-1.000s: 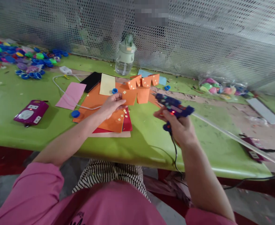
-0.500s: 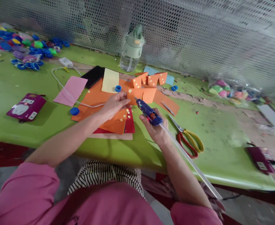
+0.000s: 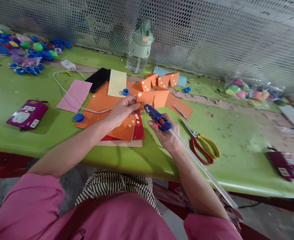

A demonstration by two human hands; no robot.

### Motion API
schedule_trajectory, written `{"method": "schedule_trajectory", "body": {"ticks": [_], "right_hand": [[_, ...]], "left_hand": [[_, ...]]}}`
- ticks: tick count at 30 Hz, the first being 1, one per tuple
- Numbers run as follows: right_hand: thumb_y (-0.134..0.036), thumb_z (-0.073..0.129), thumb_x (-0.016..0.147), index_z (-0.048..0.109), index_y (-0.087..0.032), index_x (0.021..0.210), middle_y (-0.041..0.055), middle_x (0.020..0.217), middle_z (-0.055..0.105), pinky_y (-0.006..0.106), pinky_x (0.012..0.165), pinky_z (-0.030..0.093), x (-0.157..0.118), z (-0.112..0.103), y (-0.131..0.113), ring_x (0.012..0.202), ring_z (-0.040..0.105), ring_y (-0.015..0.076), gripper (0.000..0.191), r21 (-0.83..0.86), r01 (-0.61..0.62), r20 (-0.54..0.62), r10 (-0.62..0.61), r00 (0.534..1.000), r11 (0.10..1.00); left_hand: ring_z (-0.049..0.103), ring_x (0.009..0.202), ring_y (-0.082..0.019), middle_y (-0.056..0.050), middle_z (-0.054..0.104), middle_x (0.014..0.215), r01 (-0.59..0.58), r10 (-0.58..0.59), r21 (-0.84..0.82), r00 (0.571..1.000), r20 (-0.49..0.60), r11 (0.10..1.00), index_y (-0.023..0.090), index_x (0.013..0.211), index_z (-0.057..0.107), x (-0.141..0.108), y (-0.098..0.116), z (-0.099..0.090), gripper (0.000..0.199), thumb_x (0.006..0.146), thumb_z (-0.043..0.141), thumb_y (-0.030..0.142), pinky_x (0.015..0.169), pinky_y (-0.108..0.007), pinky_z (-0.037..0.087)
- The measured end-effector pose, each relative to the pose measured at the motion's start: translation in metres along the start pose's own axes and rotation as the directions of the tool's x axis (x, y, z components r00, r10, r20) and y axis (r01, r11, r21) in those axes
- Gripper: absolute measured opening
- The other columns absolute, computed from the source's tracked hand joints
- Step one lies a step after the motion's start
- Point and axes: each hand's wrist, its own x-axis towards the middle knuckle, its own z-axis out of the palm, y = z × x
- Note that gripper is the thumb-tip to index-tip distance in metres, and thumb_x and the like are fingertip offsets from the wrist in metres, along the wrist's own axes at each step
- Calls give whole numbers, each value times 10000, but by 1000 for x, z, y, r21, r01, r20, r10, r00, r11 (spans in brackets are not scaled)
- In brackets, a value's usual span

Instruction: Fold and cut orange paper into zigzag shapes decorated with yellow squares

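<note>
A perforated screen (image 3: 207,43) backs the green table (image 3: 242,150) — grey floor (image 3: 267,218) below.

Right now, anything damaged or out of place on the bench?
Green cover looks worn through to brown at the back and right. White cable strays across the pink paper and orange sheet. Pale squares lie scattered near the left hand, as if spilled.

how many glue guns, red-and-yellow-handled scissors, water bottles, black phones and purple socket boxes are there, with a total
Glue gun: 1
Red-and-yellow-handled scissors: 1 pair
Water bottle: 1
Black phone: 1
Purple socket boxes: 2
Total: 6
</note>
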Motion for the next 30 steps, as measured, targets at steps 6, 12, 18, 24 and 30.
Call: {"method": "schedule_trajectory", "body": {"ticks": [6, 12, 18, 24, 30], "right_hand": [[-707, 573, 833, 439, -254, 743, -50, 564, 494, 263, 483, 331, 1, 3, 5, 484, 383, 111, 481, -5, 26, -18, -26, 1000, 1000], [-745, 552, 830, 454, -252, 747, -43, 563, 507, 258, 480, 319, 1, 2, 5, 480, 387, 110, 510, -26, 36, -25, -36, 999, 999], [-722, 562, 835, 465, -249, 756, -38, 572, 519, 255, 492, 333, 0, 3, 6, 490, 403, 112, 489, -21, 20, -19, -20, 1000, 1000], [-687, 566, 844, 427, -254, 738, -48, 557, 476, 257, 484, 316, 1, 3, 5, 481, 370, 107, 467, -9, 23, -20, -23, 1000, 1000], [-686, 569, 851, 418, -257, 730, -38, 559, 511, 265, 484, 328, 0, 2, 5, 474, 384, 110, 471, -18, 30, -30, -31, 999, 999]], "left_hand": [[650, 676, -62, 36, 671, 773, -12, 12, -8, 1000, 19, 1000, 155, 839, 643, 1, 0, 0, 67, 841, 675, 97, 731, -206, 564], [667, 725, -70, 15, 716, 862, -24, 25, -19, 1000, 11, 1000, 153, 891, 667, 1, -3, -1, 80, 835, 668, 96, 759, -215, 564], [656, 700, -67, 24, 696, 813, -3, 3, 6, 1000, 13, 1000, 154, 865, 661, 0, -1, 0, 72, 839, 671, 87, 738, -210, 560], [663, 708, -64, 13, 717, 871, -14, 15, -21, 1000, 10, 1000, 150, 892, 670, 1, -2, 0, 87, 837, 673, 84, 751, -212, 568], [668, 725, -80, 18, 704, 820, 1, -1, 12, 1000, 2, 1000, 157, 887, 673, 1, -2, 0, 87, 836, 662, 87, 736, -212, 566]]}}
